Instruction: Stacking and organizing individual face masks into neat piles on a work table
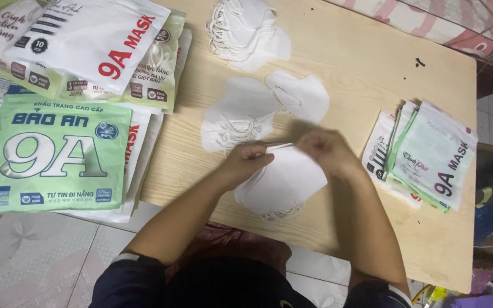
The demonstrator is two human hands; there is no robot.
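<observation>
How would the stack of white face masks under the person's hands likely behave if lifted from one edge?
The stack of white masks looks like thin, soft fabric, so it would probably flop and fan apart. Loose ear loops dangling at its near edge could snag. It seems light, so both hands, left hand and right hand, would help.

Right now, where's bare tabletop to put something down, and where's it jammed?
Free: the wooden table between the far mask pile and the pouch stack at right; also the near right corner. Crowded: the left edge under the big packages, and the middle, where left hand and right hand hold masks.
</observation>
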